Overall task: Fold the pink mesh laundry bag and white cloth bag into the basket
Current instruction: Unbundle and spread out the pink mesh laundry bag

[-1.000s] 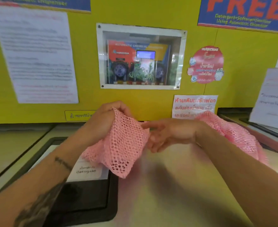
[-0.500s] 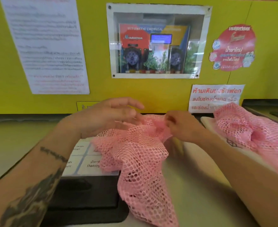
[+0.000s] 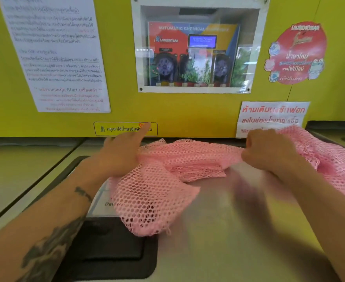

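Note:
The pink mesh laundry bag lies stretched across the top of a washing machine, its lower part hanging over the black detergent lid. My left hand pinches the bag's upper left edge, index finger pointing out. My right hand is closed on the upper edge further right, so the mesh is pulled taut between both hands. More pink mesh is bunched behind my right wrist at the far right. No white cloth bag or basket is in view.
The steel machine top spreads in front of me. A black detergent drawer lid with a white label sits at the lower left. The yellow wall with notices and a dispenser window stands right behind the bag.
The bag went from bunched in my left hand to spread out. My hands moved apart and pulled its top edge taut, and the view shifted closer to the wall.

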Demonstrator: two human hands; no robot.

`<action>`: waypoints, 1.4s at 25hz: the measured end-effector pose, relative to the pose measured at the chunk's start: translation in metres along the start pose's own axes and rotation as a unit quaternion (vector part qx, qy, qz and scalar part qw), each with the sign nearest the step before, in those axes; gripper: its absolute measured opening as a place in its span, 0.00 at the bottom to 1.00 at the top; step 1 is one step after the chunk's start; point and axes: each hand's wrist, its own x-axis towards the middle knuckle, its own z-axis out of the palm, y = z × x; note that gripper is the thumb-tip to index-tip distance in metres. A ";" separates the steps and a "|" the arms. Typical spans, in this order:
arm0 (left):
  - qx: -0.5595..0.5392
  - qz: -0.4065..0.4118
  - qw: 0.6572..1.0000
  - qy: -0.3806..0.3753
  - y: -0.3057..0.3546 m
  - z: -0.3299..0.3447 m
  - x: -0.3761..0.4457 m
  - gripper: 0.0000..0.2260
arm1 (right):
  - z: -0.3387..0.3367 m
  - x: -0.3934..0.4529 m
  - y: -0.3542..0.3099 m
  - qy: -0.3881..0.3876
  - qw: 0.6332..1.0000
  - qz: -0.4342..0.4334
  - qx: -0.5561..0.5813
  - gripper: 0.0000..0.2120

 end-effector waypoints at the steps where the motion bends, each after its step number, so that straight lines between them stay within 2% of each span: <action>1: 0.035 -0.011 0.995 0.098 0.001 -0.006 0.000 0.36 | -0.004 -0.003 -0.001 0.013 0.999 0.017 -0.033 0.14; 2: 0.009 -0.015 0.985 0.171 0.003 -0.013 -0.001 0.30 | -0.005 -0.006 -0.006 0.038 0.998 0.005 -0.058 0.17; 3: -0.054 -0.016 0.976 0.208 0.006 -0.021 -0.004 0.22 | -0.003 -0.010 -0.014 0.071 0.996 -0.033 -0.047 0.20; 4: -0.138 -0.017 0.967 0.214 0.013 -0.030 -0.006 0.16 | 0.000 -0.013 -0.023 0.098 0.991 -0.085 0.000 0.23; 5: -0.217 -0.019 0.960 0.174 0.021 -0.038 -0.012 0.12 | 0.004 -0.017 -0.032 0.102 0.983 -0.139 0.058 0.28; 6: -0.273 -0.017 0.957 0.100 0.029 -0.043 -0.018 0.13 | 0.008 -0.020 -0.041 0.076 0.974 -0.185 0.108 0.32; 7: -0.290 -0.007 0.957 0.010 0.036 -0.044 -0.025 0.17 | 0.012 -0.023 -0.049 0.033 0.969 -0.214 0.119 0.36; 8: -0.260 -0.001 0.962 -0.080 0.042 -0.040 -0.032 0.25 | 0.017 -0.024 -0.054 -0.019 0.971 -0.218 0.096 0.37; 9: -0.182 0.009 0.970 -0.160 0.047 -0.032 -0.037 0.34 | 0.024 -0.021 -0.056 -0.063 0.973 -0.210 0.066 0.36; 10: -0.077 0.025 0.974 -0.213 0.049 -0.021 -0.041 0.40 | 0.027 -0.018 -0.054 -0.093 0.976 -0.194 0.042 0.32; 11: 0.004 0.042 0.972 -0.232 0.046 -0.010 -0.039 0.42 | 0.026 -0.017 -0.051 -0.102 0.977 -0.183 0.039 0.26; 12: 0.037 0.054 0.973 -0.222 0.043 -0.005 -0.037 0.42 | 0.022 -0.016 -0.047 -0.085 0.977 -0.184 0.067 0.18; 14: -0.007 0.039 0.989 -0.139 0.024 -0.006 -0.025 0.39 | 0.010 -0.013 -0.034 -0.018 0.961 -0.195 0.193 0.05; 16: -0.031 0.006 0.999 0.017 0.001 -0.016 -0.014 0.32 | -0.007 -0.017 -0.022 0.071 0.933 -0.176 0.305 0.09; 18: 0.006 -0.024 0.989 0.149 -0.019 -0.024 -0.008 0.22 | -0.019 -0.022 -0.016 0.146 0.888 -0.147 0.411 0.08; 19: 0.006 -0.043 0.981 0.189 -0.024 -0.026 -0.008 0.17 | -0.021 -0.024 -0.017 0.159 0.862 -0.135 0.462 0.08; 20: -0.010 -0.055 0.976 0.209 -0.027 -0.028 -0.008 0.15 | -0.022 -0.026 -0.018 0.152 0.840 -0.127 0.506 0.08; 21: -0.053 -0.057 0.975 0.207 -0.029 -0.030 -0.009 0.15 | -0.023 -0.027 -0.018 0.112 0.822 -0.127 0.544 0.10; 22: -0.130 -0.055 0.972 0.185 -0.028 -0.034 -0.010 0.17 | -0.025 -0.027 -0.015 0.024 0.796 -0.144 0.587 0.12; 23: -0.235 -0.045 0.961 0.141 -0.027 -0.038 -0.012 0.18 | -0.028 -0.030 -0.010 -0.118 0.742 -0.183 0.634 0.12; 24: -0.343 -0.029 0.932 0.110 -0.023 -0.045 -0.016 0.18 | -0.034 -0.034 -0.005 -0.269 0.662 -0.233 0.660 0.14; 25: -0.424 -0.018 0.898 0.116 -0.018 -0.051 -0.019 0.19 | -0.040 -0.037 0.001 -0.371 0.582 -0.271 0.671 0.18; 26: -0.473 -0.011 0.868 0.149 -0.013 -0.056 -0.020 0.19 | -0.042 -0.037 0.007 -0.417 0.525 -0.292 0.682 0.22; 27: -0.481 -0.002 0.856 0.188 -0.008 -0.058 -0.021 0.19 | -0.042 -0.033 0.009 -0.412 0.510 -0.279 0.702 0.25; 28: -0.460 0.014 0.863 0.209 -0.002 -0.060 -0.024 0.19 | -0.038 -0.029 0.009 -0.363 0.543 -0.239 0.718 0.27; 29: -0.419 0.040 0.886 0.197 0.005 -0.058 -0.026 0.21 | -0.033 -0.026 0.004 -0.282 0.617 -0.184 0.712 0.25; 30: -0.374 0.076 0.913 0.142 0.013 -0.051 -0.029 0.23 | -0.026 -0.023 -0.002 -0.203 0.704 -0.139 0.667 0.20; 31: -0.308 0.107 0.944 0.053 0.021 -0.042 -0.031 0.26 | -0.018 -0.024 -0.009 -0.141 0.793 -0.114 0.581 0.15; 32: -0.222 0.127 0.966 -0.040 0.028 -0.031 -0.032 0.28 | -0.009 -0.026 -0.018 -0.110 0.861 -0.123 0.482 0.13; 33: -0.142 0.137 0.975 -0.108 0.034 -0.022 -0.032 0.28 | -0.001 -0.030 -0.027 -0.104 0.900 -0.151 0.395 0.13; 34: -0.098 0.137 0.975 -0.143 0.036 -0.013 -0.030 0.24 | 0.007 -0.035 -0.035 -0.123 0.917 -0.182 0.334 0.14; 35: -0.090 0.132 0.976 -0.149 0.036 -0.010 -0.029 0.20 | 0.009 -0.040 -0.043 -0.151 0.918 -0.212 0.301 0.15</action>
